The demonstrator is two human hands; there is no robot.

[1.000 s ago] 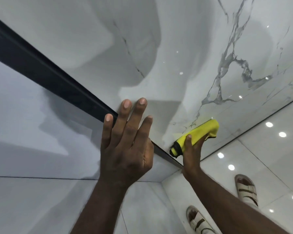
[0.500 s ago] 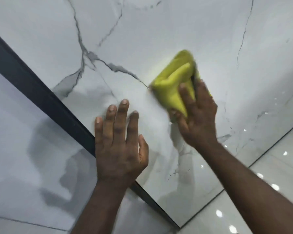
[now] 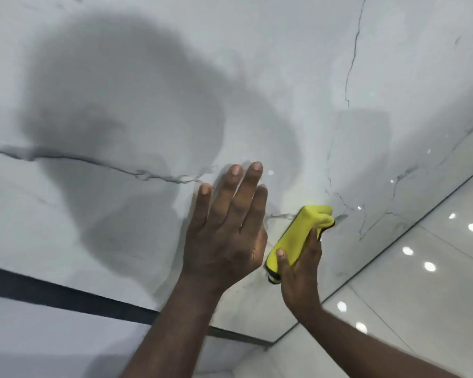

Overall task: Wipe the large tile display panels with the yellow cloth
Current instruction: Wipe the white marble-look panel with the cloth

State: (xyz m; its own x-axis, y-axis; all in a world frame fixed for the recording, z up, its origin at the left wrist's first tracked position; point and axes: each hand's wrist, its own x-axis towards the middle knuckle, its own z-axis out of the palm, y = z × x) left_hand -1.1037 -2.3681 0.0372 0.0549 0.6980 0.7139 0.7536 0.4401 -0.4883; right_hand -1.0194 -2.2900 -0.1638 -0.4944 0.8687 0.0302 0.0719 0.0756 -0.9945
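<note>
A large white marble-look tile panel (image 3: 284, 77) with thin grey veins fills most of the head view. My left hand (image 3: 227, 227) lies flat against it, fingers straight and together. Just to its right, my right hand (image 3: 301, 268) grips a folded yellow cloth (image 3: 298, 236) with a dark edge and holds it against the panel's lower part. My thumb is on the cloth's near face; the fingers behind it are hidden.
A dark frame strip (image 3: 66, 296) runs along the panel's lower left edge, with another pale panel (image 3: 52, 345) below it. Glossy floor tiles (image 3: 434, 268) with ceiling-light reflections lie at the lower right. A broad shadow falls across the panel's left half.
My right hand has brought the cloth down the panel from a higher spot to beside my left hand. The view has swung, so the dark strip sits lower.
</note>
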